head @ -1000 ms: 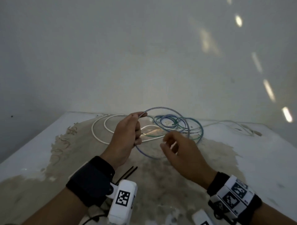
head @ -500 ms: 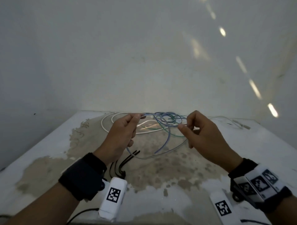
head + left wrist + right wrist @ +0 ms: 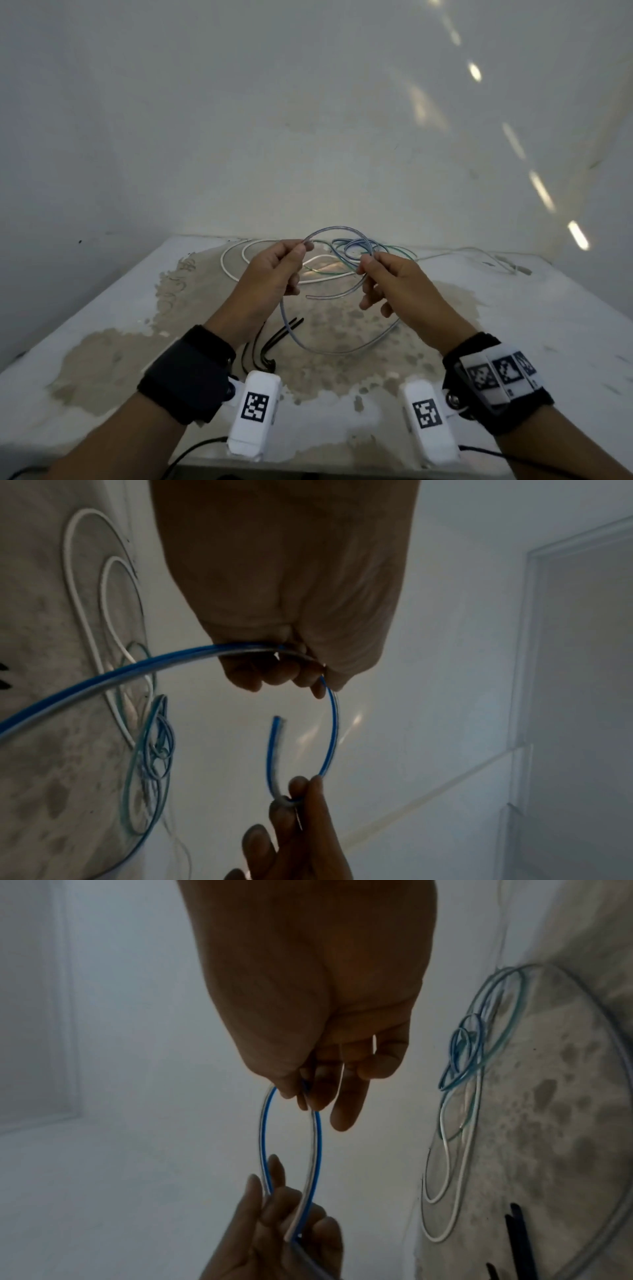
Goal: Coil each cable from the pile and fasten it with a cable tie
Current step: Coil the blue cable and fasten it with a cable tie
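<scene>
A clear cable with a blue stripe point(image 3: 337, 349) hangs in a big loop between both hands above the table. My left hand point(image 3: 274, 270) pinches it near the top, with the cable running through the curled fingers point(image 3: 274, 669). My right hand point(image 3: 383, 277) pinches the same cable point(image 3: 316, 1139) near its free end, which sticks out short point(image 3: 274, 739). Behind the hands lies the pile: blue and green cables point(image 3: 363, 246) and a white cable point(image 3: 236, 260). Black cable ties point(image 3: 270, 339) lie on the table under my left wrist.
The worn white table point(image 3: 513, 325) has a bare brownish patch in the middle and stands against a pale wall. A thin white lead point(image 3: 479, 255) trails toward the back right corner. Wrist cameras with marker tags hang below both forearms.
Both hands came closer together and lower. The striped cable, stretched sideways half a second ago, now arcs up between the hands with a wide loop hanging beneath.
</scene>
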Action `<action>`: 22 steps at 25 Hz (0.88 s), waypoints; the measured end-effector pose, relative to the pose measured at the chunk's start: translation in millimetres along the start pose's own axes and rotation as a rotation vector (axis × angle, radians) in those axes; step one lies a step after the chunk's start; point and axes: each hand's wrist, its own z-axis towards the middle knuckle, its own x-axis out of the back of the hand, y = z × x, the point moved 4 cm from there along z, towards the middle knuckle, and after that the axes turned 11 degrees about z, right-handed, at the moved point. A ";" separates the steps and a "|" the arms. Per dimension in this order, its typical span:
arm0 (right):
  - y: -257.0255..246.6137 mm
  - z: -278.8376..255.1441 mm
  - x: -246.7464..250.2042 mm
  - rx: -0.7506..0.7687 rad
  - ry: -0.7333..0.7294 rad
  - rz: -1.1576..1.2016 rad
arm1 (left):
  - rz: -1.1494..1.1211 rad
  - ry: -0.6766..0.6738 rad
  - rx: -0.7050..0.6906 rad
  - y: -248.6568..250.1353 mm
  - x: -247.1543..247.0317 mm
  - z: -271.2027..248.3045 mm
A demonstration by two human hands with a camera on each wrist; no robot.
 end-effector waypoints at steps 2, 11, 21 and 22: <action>4.7 -3.6 -1.7 -0.019 0.091 0.113 | -0.027 0.018 0.054 -13.7 0.7 -6.0; 26.9 -36.3 -25.3 -0.095 0.253 0.298 | -0.248 0.087 0.088 -38.3 -26.5 -48.5; 25.6 -51.0 -26.1 -0.128 0.091 0.164 | -0.292 0.038 0.150 -39.8 -34.5 -39.9; 22.3 -48.4 -24.0 -0.098 0.104 0.174 | -0.243 0.006 0.153 -38.9 -34.9 -40.3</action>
